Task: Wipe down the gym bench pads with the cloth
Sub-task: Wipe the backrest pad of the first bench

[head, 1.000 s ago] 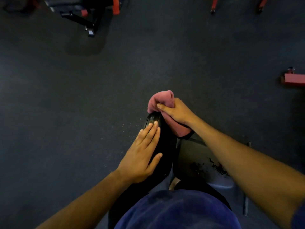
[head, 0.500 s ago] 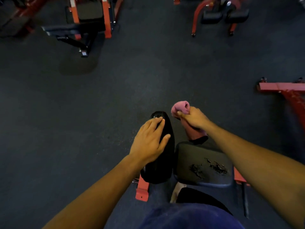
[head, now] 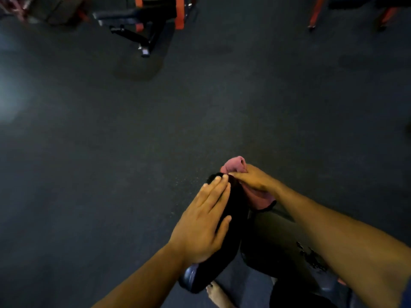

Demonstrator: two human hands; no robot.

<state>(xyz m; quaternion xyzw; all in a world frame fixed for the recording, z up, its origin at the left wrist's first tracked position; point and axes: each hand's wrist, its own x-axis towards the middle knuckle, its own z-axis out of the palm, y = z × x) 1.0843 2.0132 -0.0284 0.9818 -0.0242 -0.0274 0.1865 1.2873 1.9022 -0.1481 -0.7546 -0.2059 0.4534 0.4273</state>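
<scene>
A narrow black bench pad (head: pixel 231 236) stands tilted in front of me, its top end near the centre of the view. My left hand (head: pixel 204 221) lies flat on its left side with fingers straight. My right hand (head: pixel 253 178) grips a pink cloth (head: pixel 234 165) and holds it against the top right edge of this pad; more of the cloth hangs below my wrist. To the right lies a wider black seat pad (head: pixel 278 241) with torn, flaking patches near my right forearm.
Dark rubber gym floor (head: pixel 155 130) spreads all around. A black and orange bench machine (head: pixel 146 21) stands at the far top, and orange machine legs (head: pixel 315 12) at the top right. A bare foot (head: pixel 216 294) shows below the narrow pad.
My right hand has brought the cloth left, back onto the top edge of the narrow pad. My left hand has slid a little down the pad. The view has tilted downward.
</scene>
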